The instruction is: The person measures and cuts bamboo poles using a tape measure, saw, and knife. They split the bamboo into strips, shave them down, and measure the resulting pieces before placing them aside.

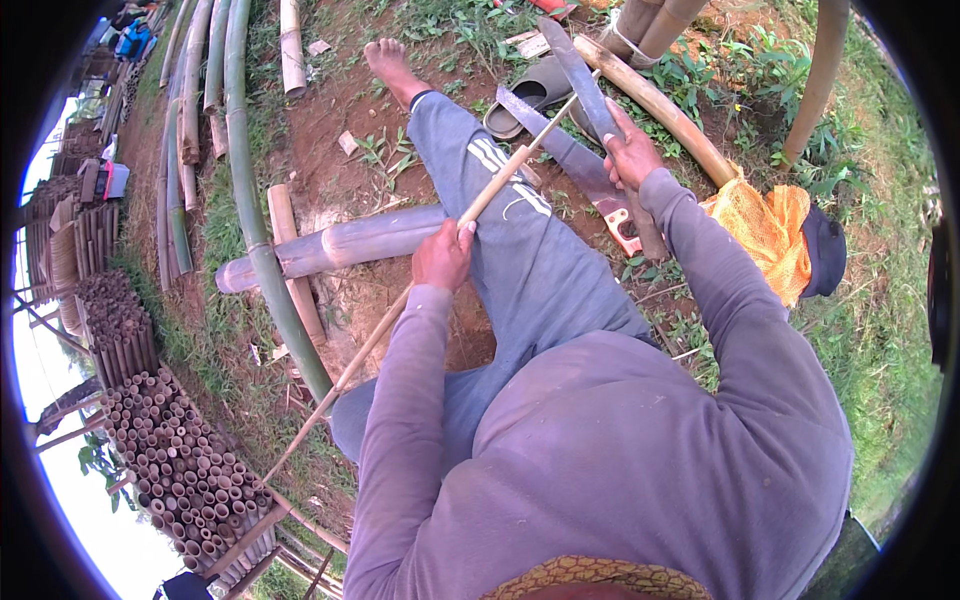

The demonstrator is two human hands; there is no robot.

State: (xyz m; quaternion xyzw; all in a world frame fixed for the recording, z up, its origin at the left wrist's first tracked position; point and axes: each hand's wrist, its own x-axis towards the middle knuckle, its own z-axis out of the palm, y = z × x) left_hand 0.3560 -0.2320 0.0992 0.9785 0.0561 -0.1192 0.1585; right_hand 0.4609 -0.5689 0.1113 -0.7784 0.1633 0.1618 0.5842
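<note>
My left hand point(443, 256) is closed round a long thin bamboo stick point(375, 338) that slants across my lap and one stretched-out leg. Beyond that hand the stick has a thicker stretch, then a thinner end. In my right hand point(632, 152) is a machete point(578, 75), its broad dark blade pointing up and away. The blade crosses the thin far end of the stick; whether they touch I cannot tell. Beneath the machete a hand saw point(572, 150) with an orange handle lies on the ground.
A thick bamboo log point(350, 240) lies left of my leg, beside a long green pole point(248, 180). Cut bamboo tubes point(185, 455) are stacked at far left. A dark clog point(540, 90) sits near the saw. An orange mesh bag point(765, 230) is at right.
</note>
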